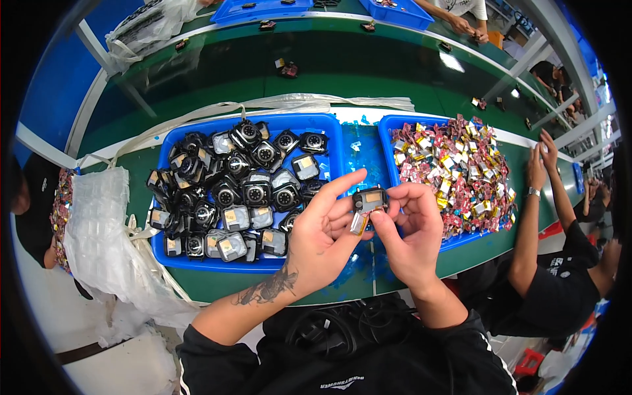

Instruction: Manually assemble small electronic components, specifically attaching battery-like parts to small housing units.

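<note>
In front of my chest, both hands hold a small black smartwatch case with its inside facing up. A silver and yellow battery hangs out at its lower left. My left hand grips the left side with bent fingers, its thumb stretched up beside the case. My right hand pinches the right side, thumb tip at the lower edge near the battery. Left of them, a blue bin holds many black watch cases. On the right, another blue bin is heaped with batteries and reddish circuit boards.
Blue film covers the green bench between the bins. Behind runs a dark green conveyor carrying scattered small parts. Crumpled plastic wrap drapes at left. A co-worker's arms reach in at right; another's hands work across the belt.
</note>
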The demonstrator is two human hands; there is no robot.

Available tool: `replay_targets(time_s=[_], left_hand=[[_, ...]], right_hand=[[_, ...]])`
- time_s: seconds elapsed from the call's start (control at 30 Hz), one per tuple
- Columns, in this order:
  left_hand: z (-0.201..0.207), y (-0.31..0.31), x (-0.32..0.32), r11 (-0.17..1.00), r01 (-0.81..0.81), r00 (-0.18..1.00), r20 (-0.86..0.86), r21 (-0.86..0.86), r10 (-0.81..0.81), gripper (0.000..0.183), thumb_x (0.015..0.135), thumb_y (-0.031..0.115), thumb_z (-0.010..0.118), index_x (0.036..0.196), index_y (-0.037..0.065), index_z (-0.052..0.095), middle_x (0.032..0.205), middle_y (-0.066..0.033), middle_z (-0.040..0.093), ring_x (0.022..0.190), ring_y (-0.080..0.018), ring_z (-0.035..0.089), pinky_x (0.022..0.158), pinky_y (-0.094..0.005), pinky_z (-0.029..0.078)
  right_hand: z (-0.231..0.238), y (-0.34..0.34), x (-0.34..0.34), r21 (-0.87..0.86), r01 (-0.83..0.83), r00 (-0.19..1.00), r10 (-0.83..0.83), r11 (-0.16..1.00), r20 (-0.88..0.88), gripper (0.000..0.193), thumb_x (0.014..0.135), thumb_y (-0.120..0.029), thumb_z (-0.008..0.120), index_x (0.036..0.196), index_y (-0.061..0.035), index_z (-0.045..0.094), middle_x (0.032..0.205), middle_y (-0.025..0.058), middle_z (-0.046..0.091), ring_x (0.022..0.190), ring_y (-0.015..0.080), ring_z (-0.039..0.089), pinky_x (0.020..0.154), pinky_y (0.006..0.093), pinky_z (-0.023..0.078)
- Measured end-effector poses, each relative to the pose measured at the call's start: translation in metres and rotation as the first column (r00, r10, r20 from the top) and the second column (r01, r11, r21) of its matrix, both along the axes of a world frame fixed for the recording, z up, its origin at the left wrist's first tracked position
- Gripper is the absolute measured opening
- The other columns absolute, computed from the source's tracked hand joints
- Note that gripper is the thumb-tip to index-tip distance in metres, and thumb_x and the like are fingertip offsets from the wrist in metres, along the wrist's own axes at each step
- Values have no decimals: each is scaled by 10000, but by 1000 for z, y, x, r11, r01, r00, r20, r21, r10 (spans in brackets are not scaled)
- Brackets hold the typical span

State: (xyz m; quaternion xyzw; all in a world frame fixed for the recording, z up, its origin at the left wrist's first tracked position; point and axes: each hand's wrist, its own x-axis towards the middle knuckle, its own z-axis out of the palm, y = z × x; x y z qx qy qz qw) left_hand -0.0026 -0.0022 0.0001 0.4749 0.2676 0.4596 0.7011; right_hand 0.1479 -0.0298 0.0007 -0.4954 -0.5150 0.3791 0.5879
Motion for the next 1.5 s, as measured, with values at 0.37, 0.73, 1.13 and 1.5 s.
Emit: replay_targets(time_s=[0.37, 0.73, 1.13, 1.5], left_hand=[[-5, -2, 1, 988, -133, 991, 23, 82, 132, 459, 928, -75, 507, 1341, 8, 324, 1244, -191, 576, 1095, -205, 619, 873, -312, 555], [-16, 5, -1, 646, -285, 724, -283, 708, 629, 690, 824, -23, 645, 1423, -28, 302, 1410, -213, 429, 1098, -273, 588, 787, -297, 511], [-14, -9, 3, 275, -62, 748, -138, 960, 650, 545, 761, 33, 720, 1254, 27, 487, 1220, -167, 602, 997, -329, 610, 820, -407, 519], [-15, -5, 3, 291, -102, 756, -116, 951, 644, 538, 762, 19, 709, 1251, 27, 483, 1234, -165, 590, 995, -324, 606, 803, -408, 516]], right_hand=[[10, 15, 2, -84, -182, 963, 195, 980, 188, 400, 864, 55, 646, 1230, 18, 488, 1013, 66, 573, 880, 95, 587, 742, 228, 525], [27, 150, 33, -230, -249, 871, 322, 941, 373, 315, 887, -95, 652, 1158, -13, 515, 873, 39, 678, 735, 72, 581, 575, 243, 444], [-15, 296, 93, -370, 184, 622, 184, 911, 761, 486, 704, -199, 843, 1091, 27, 657, 985, 146, 681, 909, 272, 655, 756, 351, 533], [20, 168, -15, -262, -546, 39, 336, 796, 941, 490, 758, -207, 773, 1183, -30, 604, 997, 159, 644, 944, 370, 627, 821, 438, 504]])
